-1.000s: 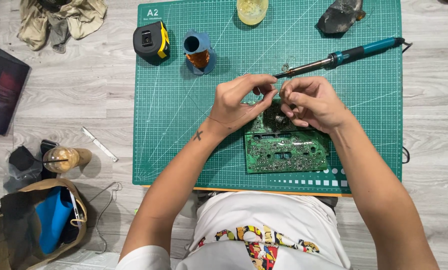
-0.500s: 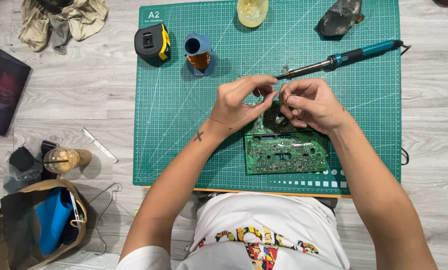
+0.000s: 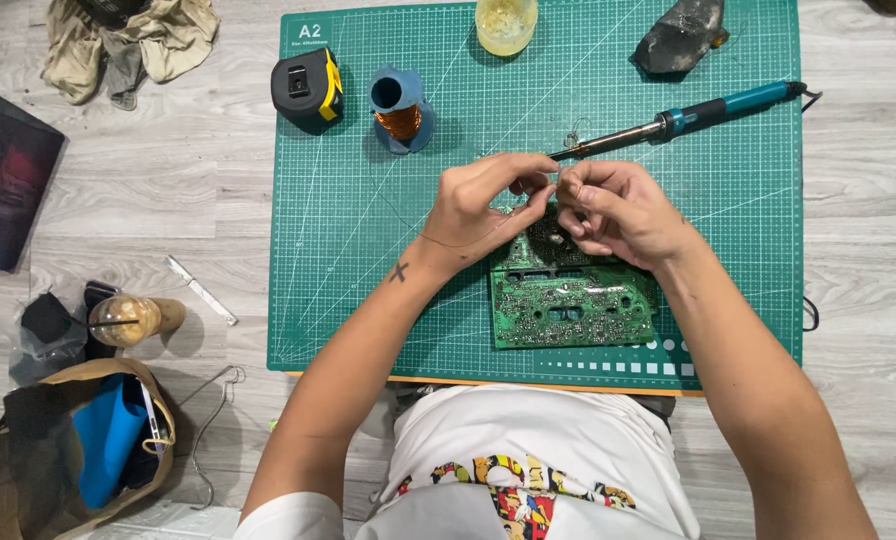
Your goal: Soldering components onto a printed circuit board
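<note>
Both hands, left hand (image 3: 483,205) and right hand (image 3: 613,210), pinch together on something tiny over the circuit board (image 3: 568,295) mid-frame. Soldering iron (image 3: 683,115) tip sits right beside those fingers; if hot, easy burn.

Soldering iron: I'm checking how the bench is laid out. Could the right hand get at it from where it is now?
Probably yes. The soldering iron lies on the green mat just beyond the right hand, with nothing between them, though that hand's fingertips are pinched together with the left hand.
</note>
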